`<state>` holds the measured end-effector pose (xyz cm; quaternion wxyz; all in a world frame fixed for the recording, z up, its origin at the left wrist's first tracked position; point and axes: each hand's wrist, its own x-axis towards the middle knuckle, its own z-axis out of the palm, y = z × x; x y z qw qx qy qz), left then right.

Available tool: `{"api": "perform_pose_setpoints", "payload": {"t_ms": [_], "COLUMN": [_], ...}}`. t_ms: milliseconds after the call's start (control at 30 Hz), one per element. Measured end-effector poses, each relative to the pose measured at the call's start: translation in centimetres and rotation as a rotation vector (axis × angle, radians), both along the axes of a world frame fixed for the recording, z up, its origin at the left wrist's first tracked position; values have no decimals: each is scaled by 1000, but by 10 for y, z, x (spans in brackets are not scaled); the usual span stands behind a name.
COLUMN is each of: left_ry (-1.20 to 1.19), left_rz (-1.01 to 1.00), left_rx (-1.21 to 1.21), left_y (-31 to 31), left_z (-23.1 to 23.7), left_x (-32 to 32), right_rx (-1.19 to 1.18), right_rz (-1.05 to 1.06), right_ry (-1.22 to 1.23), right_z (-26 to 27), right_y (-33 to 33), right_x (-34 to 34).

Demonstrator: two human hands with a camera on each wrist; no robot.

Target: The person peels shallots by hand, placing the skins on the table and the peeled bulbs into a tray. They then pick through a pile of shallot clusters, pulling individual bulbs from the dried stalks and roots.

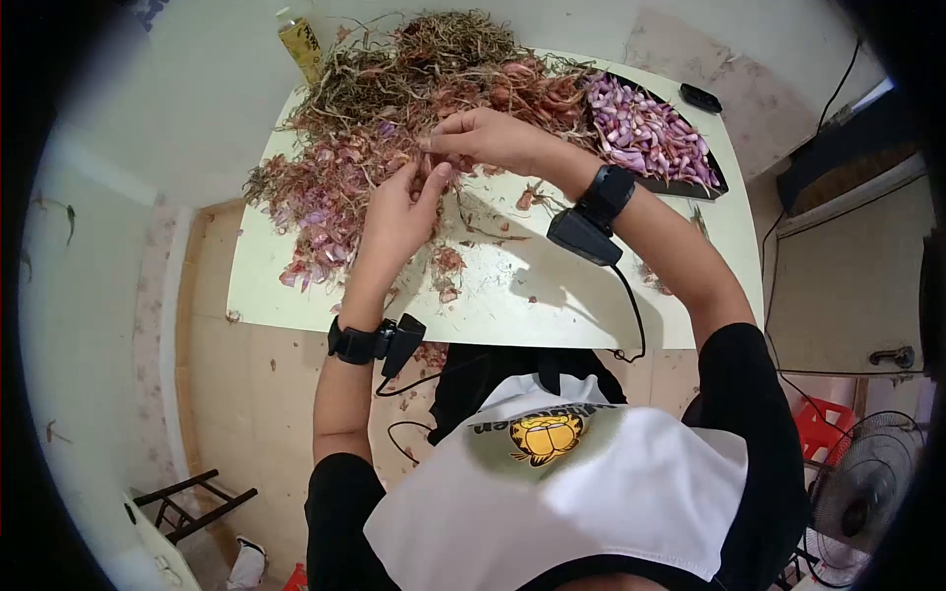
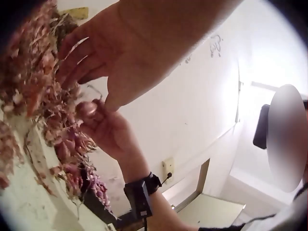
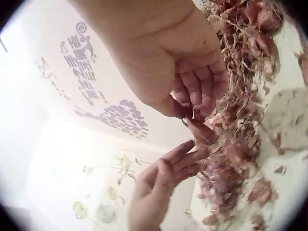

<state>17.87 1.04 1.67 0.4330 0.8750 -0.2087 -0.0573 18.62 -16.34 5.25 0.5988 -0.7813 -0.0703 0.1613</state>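
Note:
My right hand (image 1: 490, 141) pinches a reddish shallot (image 3: 201, 132), its thumb and fingers at one end of the bulb. The same shallot shows as a shiny bulb (image 2: 87, 109) in the left wrist view. Just beside it, my left hand (image 1: 401, 214) has loosely bent fingers and the thumb standing apart; its fingertips come right up to the shallot in the right wrist view. Below and around both hands lies a heap of shallot skins and dry stalks (image 1: 330, 187). More unpeeled shallots (image 1: 527, 89) lie in bunches behind the right hand.
Peeled purple shallots (image 1: 650, 133) fill a black tray (image 1: 724, 182) at the table's back right. A dark phone-like object (image 1: 700, 97) lies behind it. At the back left stands a yellow bottle (image 1: 301, 47). Loose skins (image 1: 448, 260) are scattered on the white table (image 1: 591, 310).

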Motion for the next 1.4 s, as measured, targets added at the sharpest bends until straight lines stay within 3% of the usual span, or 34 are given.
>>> {"api": "perform_pose_setpoints", "payload": {"t_ms": [67,133,200,267,333,367,400,467,500,533,600,633,667,733,767,933,967,1000,1200,1300,1367,1400], "left_ry": [46,99,117,137,285,349,349,581,565,567,484,438,439,356,325,387,387,387,459,359,313,199], "left_rz": [-22,120,111,99,59,80,81,174,190,196,253,267,267,160,111,209,201,191,150,96,111,270], "left_rx": [-83,-164,-138,-113,-394,-632,-624,-885,-953,-958,-844,-768,-764,-769,-890,-1029,-1043,-1058,-1167,-1194,-1169,-1294], "left_y": [2,4,7,8,6,10,16,25,26,25,27,32,33,29,24,3,1,-2,-13,-12,-9,9], "left_z": [-10,-13,-4,0,0,-16,-21,-29,-29,-28,-22,-28,-28,-31,-34,-29,-34,-35,-21,-5,1,-3], "left_x": [4,3,-6,-23,-42,-39,-37,-33,-35,-38,-40,-37,-37,-40,-41,-58,-60,-63,-85,-92,-97,-80], "right_rx": [78,191,304,469,77,-288,-280,-599,-477,-479,-415,-393,-390,-533,-536,-142,-166,-214,-229,-158,-143,-120], "right_rz": [-147,-225,-300,-541,-492,-354,-356,-104,-112,-104,-94,12,11,279,275,161,142,134,71,82,113,153], "right_ry": [-97,-63,-28,-218,-329,-381,-379,-510,-817,-815,-726,-411,-410,-322,-314,-229,-202,-333,-463,-688,-815,-943], "right_z": [-19,-29,-36,-38,-21,-14,-13,-13,-23,-28,-33,-10,-7,-8,-14,-42,-41,-39,-16,-13,-13,-14], "right_y": [12,30,38,34,16,13,17,22,27,27,32,37,41,40,37,19,14,11,5,4,4,3], "right_x": [16,28,47,81,86,81,76,65,62,61,47,20,4,-18,-24,-50,-60,-70,-107,-112,-116,-120]}}
